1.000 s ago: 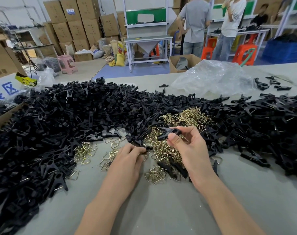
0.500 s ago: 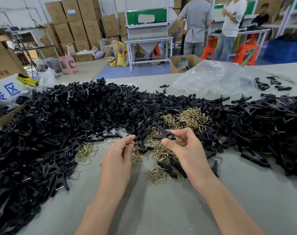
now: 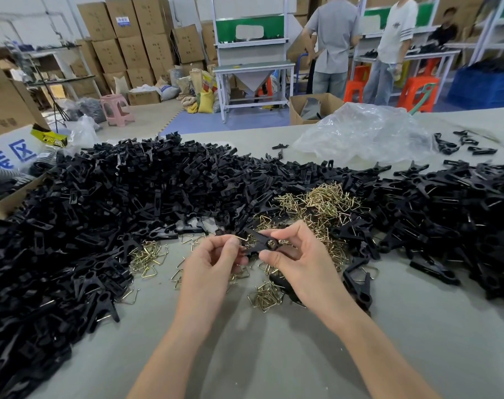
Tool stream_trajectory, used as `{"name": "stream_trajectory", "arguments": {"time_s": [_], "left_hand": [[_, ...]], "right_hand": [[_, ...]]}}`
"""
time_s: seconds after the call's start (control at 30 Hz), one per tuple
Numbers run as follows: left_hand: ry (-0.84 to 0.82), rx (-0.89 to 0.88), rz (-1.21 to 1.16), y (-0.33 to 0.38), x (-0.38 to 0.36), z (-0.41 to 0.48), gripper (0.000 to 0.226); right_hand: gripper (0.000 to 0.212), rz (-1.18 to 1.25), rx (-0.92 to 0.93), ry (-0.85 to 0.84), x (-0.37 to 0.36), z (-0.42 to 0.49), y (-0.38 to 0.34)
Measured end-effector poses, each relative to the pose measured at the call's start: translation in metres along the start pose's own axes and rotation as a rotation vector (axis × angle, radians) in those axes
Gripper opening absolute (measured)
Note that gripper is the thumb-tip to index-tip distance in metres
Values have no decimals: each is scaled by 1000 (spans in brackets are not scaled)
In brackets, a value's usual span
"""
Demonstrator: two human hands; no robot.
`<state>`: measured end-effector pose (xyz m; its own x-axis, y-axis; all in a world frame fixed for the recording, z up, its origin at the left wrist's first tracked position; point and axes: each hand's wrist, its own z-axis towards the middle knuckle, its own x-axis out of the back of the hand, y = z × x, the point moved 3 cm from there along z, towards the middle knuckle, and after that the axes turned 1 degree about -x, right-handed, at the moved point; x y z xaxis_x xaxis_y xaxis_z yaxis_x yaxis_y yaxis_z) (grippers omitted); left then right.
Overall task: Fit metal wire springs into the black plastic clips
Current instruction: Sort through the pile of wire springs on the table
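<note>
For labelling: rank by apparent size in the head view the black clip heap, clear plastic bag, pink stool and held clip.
1. black clip heap
2. clear plastic bag
3. pink stool and held clip: look alike; the stool is farther off.

One wide-angle camera on the person's head looks forward and down across the table (image 3: pixel 273 355), close above the left hand (image 3: pixel 213 269) and right hand (image 3: pixel 302 266) at centre; stacked cardboard boxes (image 3: pixel 135 38) lie far left.
</note>
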<state>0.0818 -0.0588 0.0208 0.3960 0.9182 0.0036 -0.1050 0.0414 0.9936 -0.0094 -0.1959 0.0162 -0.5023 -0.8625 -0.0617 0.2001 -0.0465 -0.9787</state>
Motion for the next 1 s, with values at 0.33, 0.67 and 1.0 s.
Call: {"name": "stream_trajectory", "arguments": {"time_s": [0.33, 0.67, 1.0], "left_hand": [[-55, 27, -35, 1, 0, 0, 14], [-71, 1, -18, 2, 0, -1, 13], [-52, -24, 17, 4, -2, -2, 14]], "right_hand": [[29, -33, 11, -24, -1, 1, 2], [31, -29, 28, 4, 1, 0, 0], [27, -32, 26, -23, -1, -1, -1]]}}
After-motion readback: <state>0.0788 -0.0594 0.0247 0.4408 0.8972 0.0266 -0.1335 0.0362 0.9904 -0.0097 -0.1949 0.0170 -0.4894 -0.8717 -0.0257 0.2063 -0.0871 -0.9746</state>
